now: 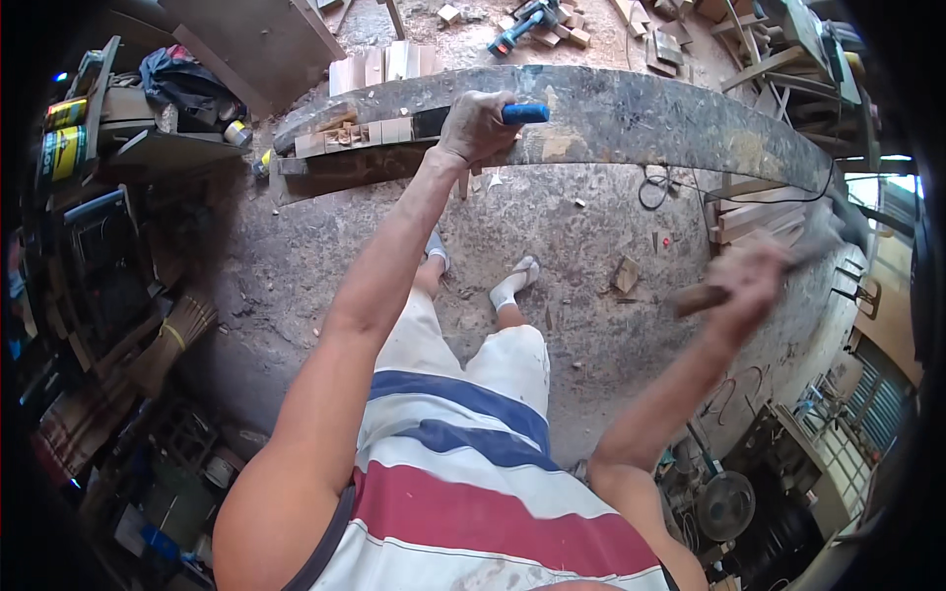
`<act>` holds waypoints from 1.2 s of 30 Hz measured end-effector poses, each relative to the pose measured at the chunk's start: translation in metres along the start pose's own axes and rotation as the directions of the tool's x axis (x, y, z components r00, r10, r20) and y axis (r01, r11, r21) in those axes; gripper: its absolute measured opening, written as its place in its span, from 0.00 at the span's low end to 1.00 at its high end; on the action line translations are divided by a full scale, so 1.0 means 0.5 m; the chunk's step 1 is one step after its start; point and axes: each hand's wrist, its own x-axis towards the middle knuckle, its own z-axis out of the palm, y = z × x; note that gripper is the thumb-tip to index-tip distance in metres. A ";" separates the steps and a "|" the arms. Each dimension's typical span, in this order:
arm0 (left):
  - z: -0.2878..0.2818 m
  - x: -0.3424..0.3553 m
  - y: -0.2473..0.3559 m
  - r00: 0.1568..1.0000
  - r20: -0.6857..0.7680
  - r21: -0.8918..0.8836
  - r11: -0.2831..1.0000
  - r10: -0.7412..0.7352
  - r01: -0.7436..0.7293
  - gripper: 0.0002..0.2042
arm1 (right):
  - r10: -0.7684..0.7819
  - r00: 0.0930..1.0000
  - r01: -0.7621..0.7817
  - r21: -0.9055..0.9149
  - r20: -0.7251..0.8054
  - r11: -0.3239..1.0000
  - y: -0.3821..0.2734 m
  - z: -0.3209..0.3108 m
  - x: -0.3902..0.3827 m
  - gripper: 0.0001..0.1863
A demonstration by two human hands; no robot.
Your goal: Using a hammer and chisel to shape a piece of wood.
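Observation:
Near the top centre, my left hand [473,126] is closed around a blue-handled tool [527,113] on the long worn plank bench [631,118]; the tool's other end is hidden. A row of pale wood blocks [355,136] lies on the bench left of that hand, beside a dark strip. My right hand [749,276], blurred by motion, is raised off to the right, closed on the wooden handle of a hammer [698,299], whose head is smeared.
Beyond the bench lie a cordless tool [522,30] and wood offcuts [572,32]. Shelves with cans [64,128] line the left. Stacked boards [749,217] stand at right, a fan [724,502] at lower right. A black cable [655,192] hangs by the bench.

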 end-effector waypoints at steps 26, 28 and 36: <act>-0.051 -0.033 0.083 0.976 -0.133 -0.064 0.981 0.171 -0.181 0.11 | 0.497 0.864 -0.482 -0.422 -0.083 0.768 0.314 -0.093 -0.146 0.13; -0.025 -0.042 0.063 0.977 -0.170 -0.034 0.990 0.128 -0.136 0.09 | 0.425 0.905 -0.374 -0.463 0.008 0.804 0.271 -0.060 -0.139 0.12; -0.060 -0.037 0.035 0.994 -0.102 -0.164 0.985 0.029 -0.045 0.10 | -0.203 0.979 0.200 0.081 0.023 0.976 -0.003 0.057 -0.036 0.12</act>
